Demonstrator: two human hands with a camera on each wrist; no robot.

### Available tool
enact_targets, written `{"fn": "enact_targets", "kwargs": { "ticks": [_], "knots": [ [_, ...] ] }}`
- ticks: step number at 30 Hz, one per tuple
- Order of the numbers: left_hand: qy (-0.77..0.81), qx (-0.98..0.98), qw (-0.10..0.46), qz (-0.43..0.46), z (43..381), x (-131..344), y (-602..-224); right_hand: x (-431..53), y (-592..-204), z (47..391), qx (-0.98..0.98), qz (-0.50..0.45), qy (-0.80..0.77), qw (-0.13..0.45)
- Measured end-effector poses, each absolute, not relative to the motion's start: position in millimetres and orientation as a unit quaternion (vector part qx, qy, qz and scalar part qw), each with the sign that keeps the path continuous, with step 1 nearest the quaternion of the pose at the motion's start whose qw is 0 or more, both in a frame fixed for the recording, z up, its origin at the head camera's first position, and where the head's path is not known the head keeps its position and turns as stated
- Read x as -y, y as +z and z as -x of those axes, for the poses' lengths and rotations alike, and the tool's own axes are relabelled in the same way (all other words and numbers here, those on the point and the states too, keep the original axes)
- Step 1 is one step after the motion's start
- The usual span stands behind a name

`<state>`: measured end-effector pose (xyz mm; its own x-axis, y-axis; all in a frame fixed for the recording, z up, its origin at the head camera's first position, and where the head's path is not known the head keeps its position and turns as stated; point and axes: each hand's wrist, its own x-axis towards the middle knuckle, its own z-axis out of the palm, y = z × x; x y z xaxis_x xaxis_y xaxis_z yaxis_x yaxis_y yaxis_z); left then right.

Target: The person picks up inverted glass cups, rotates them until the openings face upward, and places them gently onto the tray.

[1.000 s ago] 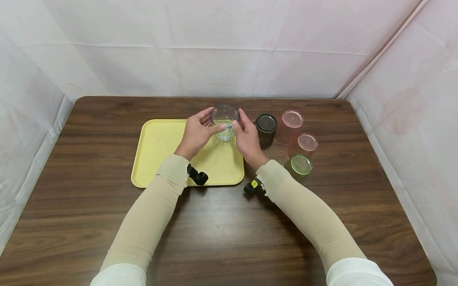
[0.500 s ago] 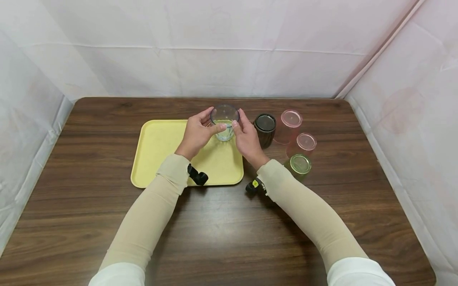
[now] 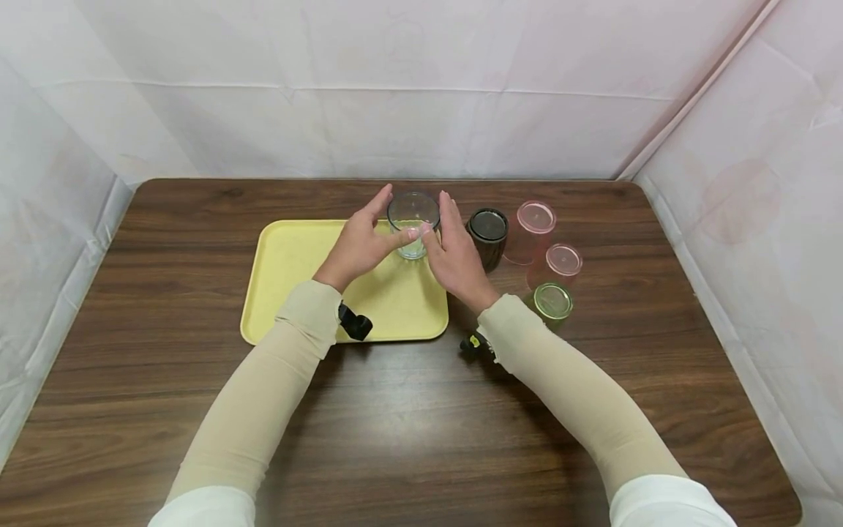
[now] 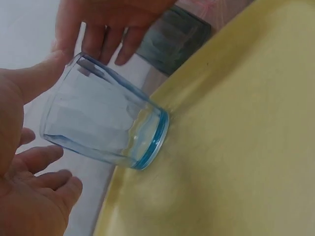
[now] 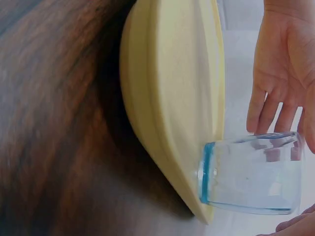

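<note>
Clear glass (image 3: pixel 411 211) stands upright on the tray (image 3: pixel 296 285) in the head view, at the tray's far right corner. Left hand (image 3: pixel 361 241) on the tray-middle side of it, right hand (image 3: pixel 457 256) on the tray's right-edge side. Fingers on both: wide, straight, set around the glass but not wrapped on it. Thumb tips nearly meet in front of the rim; can't tell if they touch it. Dark glass (image 3: pixel 489 241) upside down just right of the tray. Two pink glasses (image 3: pixel 535 219) upside down further right of it. Green glass (image 3: pixel 553 303) same pose, right of the tray's near half, partly behind the right sleeve (image 3: pixel 573 399). Left sleeve (image 3: pixel 244 406) comes in over the tray's near edge. Tray lies flat on the worktop (image 3: pixel 395 439).

Left wrist view: clear glass base, blue-tinted, sits on the tray just inside its edge. Left fingers spread beside the wall; left thumb tip by the rim, contact unclear. Right fingers extended on the opposite side. Dark glass just past the tray edge.

Right wrist view: clear glass base down on the tray near the rim. Left fingers straight, tips close by the wall. Right hand only shows in a corner beyond the tray; its grip can't be told from there.
</note>
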<state>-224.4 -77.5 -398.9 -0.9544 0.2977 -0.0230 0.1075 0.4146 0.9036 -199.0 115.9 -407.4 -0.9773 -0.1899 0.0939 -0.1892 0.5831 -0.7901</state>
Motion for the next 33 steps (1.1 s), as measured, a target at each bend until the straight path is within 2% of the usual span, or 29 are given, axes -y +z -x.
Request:
{"fn": "enact_targets", "kwargs": {
  "ticks": [6,12,19,33],
  "knots": [
    [0.371,-0.910,0.085,-0.165,220,82,-387,-119,-394,194,-0.922,0.135,-0.362,-0.008],
    [0.270,-0.946,0.079,-0.160,213,86,-377,-120,-377,191,-0.960,0.159,-0.232,-0.011],
    [0.220,-0.961,0.068,-0.153,208,92,-372,-125,-367,190,-0.977,0.181,-0.108,-0.028],
    [0.157,-0.974,0.078,-0.145,196,119,-368,-147,-356,200,-0.986,0.147,-0.072,0.026]
  ]
}}
